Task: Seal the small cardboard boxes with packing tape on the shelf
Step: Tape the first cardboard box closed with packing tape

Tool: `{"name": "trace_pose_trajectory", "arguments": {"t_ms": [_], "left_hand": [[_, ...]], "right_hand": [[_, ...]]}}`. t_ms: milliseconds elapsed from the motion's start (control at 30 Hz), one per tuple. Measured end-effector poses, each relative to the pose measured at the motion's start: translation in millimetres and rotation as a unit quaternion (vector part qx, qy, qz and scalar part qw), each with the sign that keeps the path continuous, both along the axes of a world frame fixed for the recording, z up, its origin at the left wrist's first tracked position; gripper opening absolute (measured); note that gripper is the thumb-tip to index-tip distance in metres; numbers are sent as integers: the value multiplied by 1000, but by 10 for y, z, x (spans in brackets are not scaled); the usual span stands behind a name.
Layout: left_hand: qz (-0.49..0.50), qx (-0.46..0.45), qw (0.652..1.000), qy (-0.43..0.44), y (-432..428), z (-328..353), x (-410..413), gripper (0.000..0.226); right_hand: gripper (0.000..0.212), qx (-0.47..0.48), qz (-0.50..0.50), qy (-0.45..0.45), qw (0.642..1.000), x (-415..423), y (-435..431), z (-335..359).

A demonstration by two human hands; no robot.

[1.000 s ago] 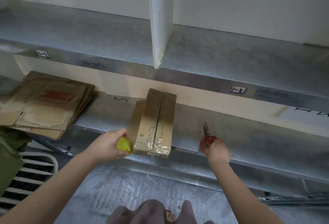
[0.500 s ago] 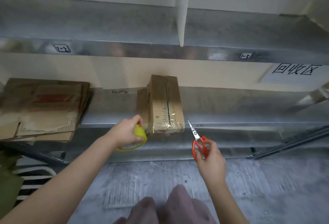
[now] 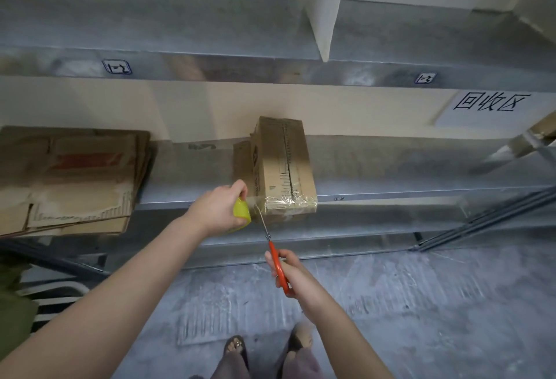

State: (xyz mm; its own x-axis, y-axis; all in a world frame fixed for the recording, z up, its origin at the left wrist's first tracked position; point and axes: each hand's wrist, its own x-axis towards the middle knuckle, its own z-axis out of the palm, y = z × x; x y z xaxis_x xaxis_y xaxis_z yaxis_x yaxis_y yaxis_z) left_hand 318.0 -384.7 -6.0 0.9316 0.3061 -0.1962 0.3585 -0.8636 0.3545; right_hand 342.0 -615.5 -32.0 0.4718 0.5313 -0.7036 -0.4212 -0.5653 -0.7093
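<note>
A small cardboard box (image 3: 282, 168) stands at the front edge of the lower metal shelf (image 3: 421, 174), with clear tape wrapped over its near end. My left hand (image 3: 219, 210) grips a yellow-green tape roll (image 3: 242, 213) just left of the box. A strip of tape runs from the roll to the box. My right hand (image 3: 290, 270) holds red-handled scissors (image 3: 278, 267), whose blades reach up to that strip between roll and box.
A stack of flattened cardboard (image 3: 69, 177) lies on the shelf at the left. Another metal shelf (image 3: 210, 32) with a white divider (image 3: 325, 5) runs above. A white paper sign (image 3: 493, 104) hangs at the right. Grey concrete floor and my feet (image 3: 264, 348) lie below.
My right hand lifted the scissors off the shelf and swung them left, so the blades now meet the tape strip. My left hand kept the roll beside the box.
</note>
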Motion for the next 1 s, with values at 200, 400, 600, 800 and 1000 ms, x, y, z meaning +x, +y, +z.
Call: {"name": "trace_pose_trajectory", "arguments": {"t_ms": [200,400,600,800,1000], "left_hand": [[-16,8,1000,-5,48,63,19,49],[-25,6,1000,-3,52,70,35,50],[-30,0,1000,-5,63,78,40,49],[-34,-2,999,-1,73,44,40,49],[-38,-16,999,-6,89,19,39,48]], "right_hand": [[36,15,-21,43,999,-10,105,-6],[43,29,-46,70,996,10,131,-30],[41,40,-61,87,993,16,144,-57],[32,53,-51,54,996,-11,124,-78],[21,57,-57,18,997,-8,126,-105]]}}
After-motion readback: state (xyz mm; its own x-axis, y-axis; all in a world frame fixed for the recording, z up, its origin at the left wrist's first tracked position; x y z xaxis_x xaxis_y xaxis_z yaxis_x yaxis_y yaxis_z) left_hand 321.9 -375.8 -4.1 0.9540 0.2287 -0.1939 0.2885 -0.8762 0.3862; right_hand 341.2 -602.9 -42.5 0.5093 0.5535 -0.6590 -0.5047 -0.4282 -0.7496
